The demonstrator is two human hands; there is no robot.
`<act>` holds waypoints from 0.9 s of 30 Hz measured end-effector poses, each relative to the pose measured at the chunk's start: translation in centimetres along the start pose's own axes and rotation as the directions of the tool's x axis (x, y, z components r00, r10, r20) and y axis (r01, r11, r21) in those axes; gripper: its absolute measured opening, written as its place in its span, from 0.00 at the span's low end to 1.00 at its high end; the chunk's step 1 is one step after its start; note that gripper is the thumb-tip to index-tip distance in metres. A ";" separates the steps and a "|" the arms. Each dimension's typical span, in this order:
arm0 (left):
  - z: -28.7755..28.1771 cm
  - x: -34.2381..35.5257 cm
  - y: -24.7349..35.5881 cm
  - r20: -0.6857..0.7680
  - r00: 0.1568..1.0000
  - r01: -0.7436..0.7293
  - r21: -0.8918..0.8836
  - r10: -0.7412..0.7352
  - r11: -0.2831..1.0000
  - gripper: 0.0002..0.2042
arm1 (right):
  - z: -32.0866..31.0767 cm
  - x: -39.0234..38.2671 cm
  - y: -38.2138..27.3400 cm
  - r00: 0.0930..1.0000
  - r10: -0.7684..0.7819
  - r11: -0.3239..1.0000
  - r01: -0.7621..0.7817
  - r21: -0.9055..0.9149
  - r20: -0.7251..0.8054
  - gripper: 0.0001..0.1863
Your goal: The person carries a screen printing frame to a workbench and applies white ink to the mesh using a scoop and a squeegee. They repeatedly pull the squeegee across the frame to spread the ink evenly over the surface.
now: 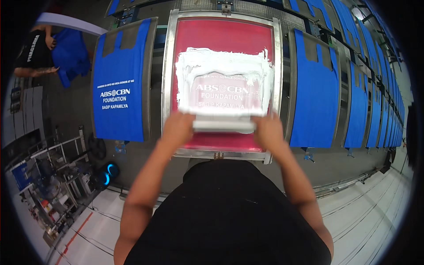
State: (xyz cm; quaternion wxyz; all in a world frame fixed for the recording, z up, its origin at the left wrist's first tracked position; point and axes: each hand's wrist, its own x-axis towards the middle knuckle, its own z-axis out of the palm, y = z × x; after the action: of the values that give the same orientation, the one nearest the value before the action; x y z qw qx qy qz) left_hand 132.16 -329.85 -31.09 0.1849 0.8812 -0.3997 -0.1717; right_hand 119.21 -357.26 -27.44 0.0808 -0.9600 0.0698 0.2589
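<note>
My left hand (179, 130) and my right hand (268, 131) are closed on the two ends of a pale squeegee (223, 124), slightly motion-blurred, lying across the lower part of a screen-printing frame (169, 70). The frame has red mesh (223, 32) with thick white ink (216, 62) spread around a pale printed design in the middle. On the platen to the left lies a blue cloth (117, 66) printed with white lettering. To the right lies another blue cloth (314, 97) with no print showing.
A row of platens with blue cloths (355, 101) recedes to the right. At upper left, another person (33, 55) in black handles a loose blue cloth (70, 55). Metal equipment (57, 176) and a dark round device with blue lights (106, 174) stand at lower left.
</note>
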 end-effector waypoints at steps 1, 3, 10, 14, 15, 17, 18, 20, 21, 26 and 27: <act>2.9 -3.0 0.0 -0.049 0.998 -0.046 -0.009 0.045 0.999 0.09 | 4.7 -2.9 0.2 0.955 -0.083 0.991 0.110 0.079 -0.284 0.21; 4.2 -3.2 0.4 -0.156 0.985 -0.078 -0.006 0.076 0.997 0.09 | 5.4 -3.6 -1.0 0.977 -0.013 0.992 0.039 0.121 -0.211 0.21; -1.6 15.0 -5.0 -0.055 0.998 0.049 0.173 -0.040 0.984 0.09 | -2.9 13.4 5.4 0.959 0.007 0.999 -0.015 -0.029 -0.283 0.21; -3.0 11.3 -3.3 -0.036 0.996 0.083 0.117 -0.079 0.990 0.11 | -3.2 9.8 4.2 0.974 0.012 1.000 -0.006 0.026 -0.228 0.21; -2.7 8.3 -2.3 0.089 0.983 0.150 0.110 -0.160 0.983 0.10 | -3.4 6.5 2.0 0.991 0.048 0.999 -0.048 0.006 -0.126 0.21; 0.3 0.4 -0.8 0.037 0.999 0.015 0.003 -0.015 1.000 0.07 | 0.8 -0.1 0.0 0.998 0.037 0.999 -0.036 0.019 -0.059 0.19; 2.6 -2.5 -0.2 0.034 0.999 -0.010 0.027 0.009 1.000 0.08 | 3.6 -2.9 -0.9 0.995 0.020 0.999 -0.015 0.046 -0.097 0.19; 4.8 -3.8 0.0 -0.165 0.977 -0.133 0.027 0.135 0.991 0.10 | 6.1 -3.4 -0.8 0.982 0.008 0.997 0.007 0.077 -0.186 0.19; 5.0 -3.2 -0.3 -0.170 0.976 -0.130 0.051 0.137 0.990 0.10 | 6.2 -2.0 -0.1 0.972 0.011 0.997 0.007 0.076 -0.236 0.19; 0.8 13.1 -4.8 -0.161 0.987 0.023 0.164 0.004 0.986 0.08 | -1.0 11.5 4.9 0.955 0.017 0.998 -0.032 -0.045 -0.297 0.17; -2.2 15.1 -3.2 -0.006 1.000 0.023 0.183 -0.022 0.983 0.09 | -2.5 12.6 6.7 0.945 -0.043 0.999 0.039 -0.018 -0.325 0.17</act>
State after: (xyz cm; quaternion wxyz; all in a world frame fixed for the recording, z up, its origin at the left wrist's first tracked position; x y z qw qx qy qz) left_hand 144.63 -339.06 -32.99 0.1021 0.8992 -0.4035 -0.1347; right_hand 130.04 -365.44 -32.53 0.0680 -0.9912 0.0606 0.0958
